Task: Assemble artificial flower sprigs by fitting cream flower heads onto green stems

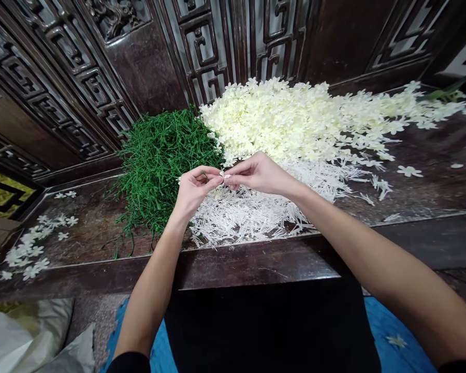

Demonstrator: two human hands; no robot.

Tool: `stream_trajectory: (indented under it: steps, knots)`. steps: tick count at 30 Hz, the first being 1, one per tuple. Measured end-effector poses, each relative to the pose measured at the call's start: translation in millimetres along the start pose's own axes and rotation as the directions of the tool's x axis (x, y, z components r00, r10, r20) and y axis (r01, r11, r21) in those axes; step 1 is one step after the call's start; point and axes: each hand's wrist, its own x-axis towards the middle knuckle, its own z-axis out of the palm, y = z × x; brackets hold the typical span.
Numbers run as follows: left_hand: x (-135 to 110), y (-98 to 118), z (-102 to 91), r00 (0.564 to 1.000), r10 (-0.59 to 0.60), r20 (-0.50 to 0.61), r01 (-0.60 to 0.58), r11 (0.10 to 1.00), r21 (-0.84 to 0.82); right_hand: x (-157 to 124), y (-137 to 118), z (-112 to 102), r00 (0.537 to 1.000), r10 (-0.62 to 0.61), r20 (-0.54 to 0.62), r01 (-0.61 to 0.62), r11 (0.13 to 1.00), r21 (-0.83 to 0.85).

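Observation:
My left hand (194, 190) and my right hand (261, 176) meet fingertip to fingertip above the piles. Between them is a small white flower piece (226, 175), mostly covered by the fingers. My right thumb and forefinger pinch it. A bit of thin green stem (204, 175) shows among the closed fingers of my left hand. Behind my left hand lies a heap of green plastic stems (166, 155). Cream-white artificial flower heads (279, 119) are piled at the back. A layer of thin white stamen-like pieces (248, 215) spreads below my right hand.
The dark wooden bench (256, 269) runs across, backed by a carved lattice panel (202, 46). Loose white flowers (31, 248) lie at its left end. A blue mat (398, 336) and pale sacks (34, 336) are on the floor.

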Motion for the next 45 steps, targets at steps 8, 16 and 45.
stream_trajectory:
  steps: [8,16,45]
  knots:
    - [-3,6,3.5,1.000,0.006,-0.021,-0.005,0.998,0.069,1,1,1,0.997,0.012,-0.072,-0.011,1.000,0.020]
    - [-3,3,3.8,0.993,0.121,0.001,-0.117,0.952,0.284,3,4,-7,0.987,0.018,-0.162,-0.015,1.000,0.018]
    - [-6,-3,8.4,0.840,0.518,0.163,-0.495,0.606,0.623,2,3,-6,0.998,0.015,-0.066,-0.019,0.998,-0.059]
